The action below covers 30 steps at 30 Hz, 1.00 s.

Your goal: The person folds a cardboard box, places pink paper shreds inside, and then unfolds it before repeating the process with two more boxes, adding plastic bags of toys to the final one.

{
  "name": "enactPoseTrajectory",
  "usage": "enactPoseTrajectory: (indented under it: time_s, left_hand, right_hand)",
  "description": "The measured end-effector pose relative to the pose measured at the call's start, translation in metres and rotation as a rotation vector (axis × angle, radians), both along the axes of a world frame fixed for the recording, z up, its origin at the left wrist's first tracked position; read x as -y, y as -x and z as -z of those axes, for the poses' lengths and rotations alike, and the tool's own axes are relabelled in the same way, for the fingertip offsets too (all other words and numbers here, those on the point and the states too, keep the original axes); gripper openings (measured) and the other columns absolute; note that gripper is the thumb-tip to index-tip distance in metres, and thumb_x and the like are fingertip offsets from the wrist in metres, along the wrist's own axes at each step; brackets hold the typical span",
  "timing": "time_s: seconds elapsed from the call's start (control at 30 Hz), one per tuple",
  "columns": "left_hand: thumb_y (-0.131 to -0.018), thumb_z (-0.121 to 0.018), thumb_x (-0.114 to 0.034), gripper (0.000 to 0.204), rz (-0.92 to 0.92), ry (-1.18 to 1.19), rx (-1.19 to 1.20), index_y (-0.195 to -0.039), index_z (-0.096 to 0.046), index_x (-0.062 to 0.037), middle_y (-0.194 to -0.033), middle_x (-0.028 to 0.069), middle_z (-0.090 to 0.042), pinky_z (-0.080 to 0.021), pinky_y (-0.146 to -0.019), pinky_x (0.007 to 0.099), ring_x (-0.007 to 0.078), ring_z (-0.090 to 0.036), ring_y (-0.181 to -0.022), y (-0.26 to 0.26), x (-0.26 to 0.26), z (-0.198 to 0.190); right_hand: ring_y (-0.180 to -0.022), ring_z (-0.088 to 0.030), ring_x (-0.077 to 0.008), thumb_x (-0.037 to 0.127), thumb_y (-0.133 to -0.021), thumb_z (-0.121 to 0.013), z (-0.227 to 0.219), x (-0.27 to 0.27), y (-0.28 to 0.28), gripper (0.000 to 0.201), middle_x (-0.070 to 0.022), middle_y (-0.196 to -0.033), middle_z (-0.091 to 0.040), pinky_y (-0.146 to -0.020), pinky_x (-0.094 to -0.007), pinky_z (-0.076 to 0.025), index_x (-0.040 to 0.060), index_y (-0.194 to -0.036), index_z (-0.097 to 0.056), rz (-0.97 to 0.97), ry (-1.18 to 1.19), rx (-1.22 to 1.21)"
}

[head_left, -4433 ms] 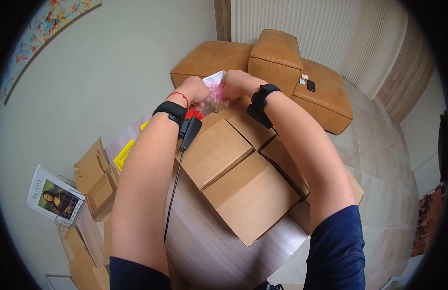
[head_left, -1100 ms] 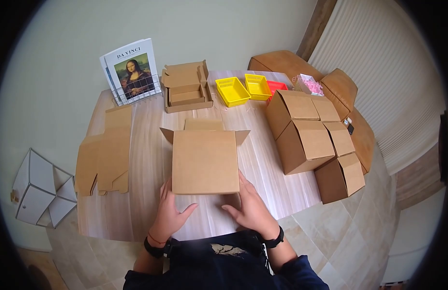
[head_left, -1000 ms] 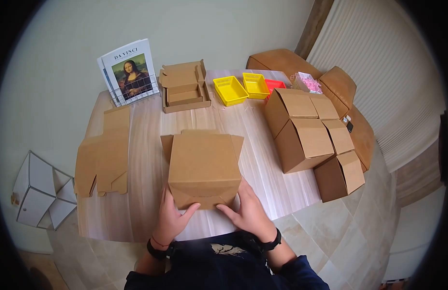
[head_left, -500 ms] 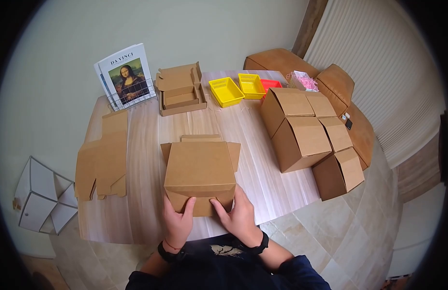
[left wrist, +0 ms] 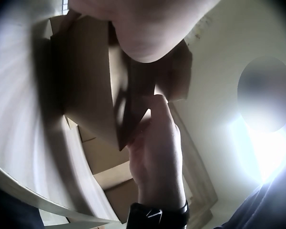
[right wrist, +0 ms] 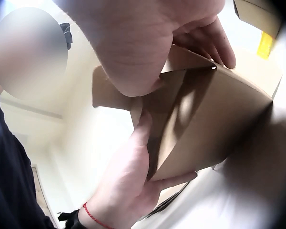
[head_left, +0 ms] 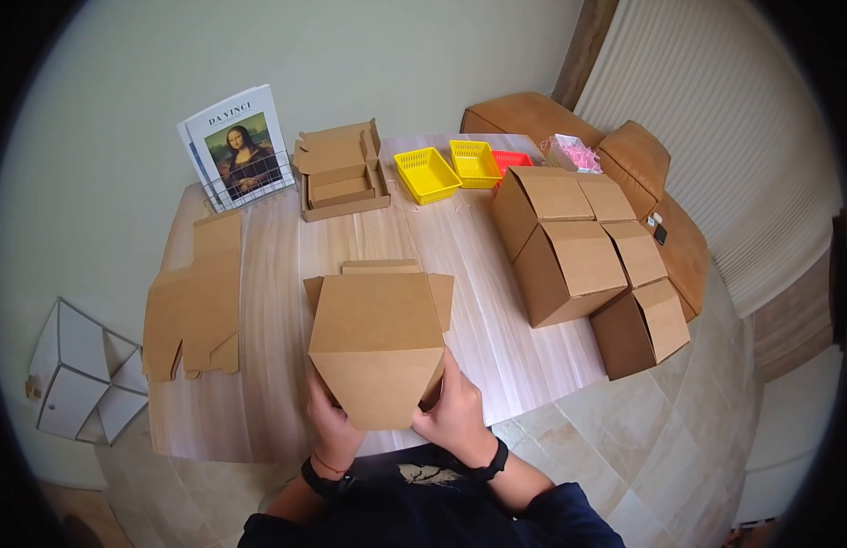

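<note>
A brown cardboard box (head_left: 376, 315) is between the two hands at the table's near side, its broad near flap (head_left: 378, 388) spread toward the person and small flaps showing at its far end. My left hand (head_left: 334, 429) grips the box's left side by the near end; my right hand (head_left: 462, 416) grips the right side. In the head view the flap partly covers both thumbs. The left wrist view shows the box (left wrist: 88, 71) with the right hand (left wrist: 157, 148) at its edge. In the right wrist view, the left hand (right wrist: 128, 176) supports the box's (right wrist: 214, 114) side.
Flattened cardboard (head_left: 190, 315) lies at the left. Along the back stand a wire rack with a Da Vinci book (head_left: 241, 151), an open carton (head_left: 337, 205), yellow baskets (head_left: 428, 175) and a red basket (head_left: 511, 161). Several boxes (head_left: 583, 260) stand at the right.
The hands have come from the pink-filled container to this box. Over the last half second, the near flap has swung up and outward, and the thumbs have moved from on top of it to beneath.
</note>
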State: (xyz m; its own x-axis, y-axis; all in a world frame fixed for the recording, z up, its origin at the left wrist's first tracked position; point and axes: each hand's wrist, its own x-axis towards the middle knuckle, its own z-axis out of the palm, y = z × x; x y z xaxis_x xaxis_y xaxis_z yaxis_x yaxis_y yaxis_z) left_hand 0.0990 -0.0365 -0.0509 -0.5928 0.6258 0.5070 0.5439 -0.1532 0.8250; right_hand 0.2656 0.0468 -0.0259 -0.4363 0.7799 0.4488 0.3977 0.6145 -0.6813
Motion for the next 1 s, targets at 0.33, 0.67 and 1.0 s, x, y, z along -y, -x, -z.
enactPoseTrajectory:
  time_s: [0.33,0.67,1.0]
  left_hand:
    - [-0.108,-0.059,-0.016,0.027,0.077,-0.021,0.343,-0.124,-0.062,0.0055,-0.110,0.0083,-0.071,-0.052,-0.090,0.0309,0.0143,-0.065,-0.103,0.011,0.002,0.016]
    - [-0.111,-0.054,-0.024,0.040,0.341,-0.258,1.078,-0.145,-0.051,-0.0033,-0.138,0.0073,-0.062,-0.055,-0.098,0.0353,0.0194,-0.063,-0.121,0.027,0.012,0.068]
    - [-0.112,-0.049,-0.034,0.049,0.509,-0.311,1.295,-0.154,-0.047,-0.0087,-0.150,0.0094,-0.057,-0.051,-0.110,0.0461,0.0289,-0.057,-0.136,0.035,0.000,0.082]
  right_hand:
    - [-0.103,-0.073,-0.0435,-0.005,-0.081,-0.062,0.009,0.003,-0.010,0.077,-0.0321,-0.134,-0.065,-0.087,-0.0427,-0.061,-0.0079,-0.155,-0.042,-0.079,0.059,-0.093]
    - [-0.120,-0.069,-0.0414,-0.005,-0.082,-0.067,0.013,0.007,-0.011,0.075,-0.0332,-0.143,-0.059,-0.094,-0.0408,-0.062,-0.0084,-0.153,-0.044,-0.146,-0.058,-0.073]
    - [-0.115,-0.072,-0.0403,-0.003,-0.084,-0.069,0.012,0.005,-0.016,0.068,-0.0323,-0.145,-0.058,-0.091,-0.0392,-0.062,-0.0104,-0.149,-0.049,-0.204,-0.117,-0.039]
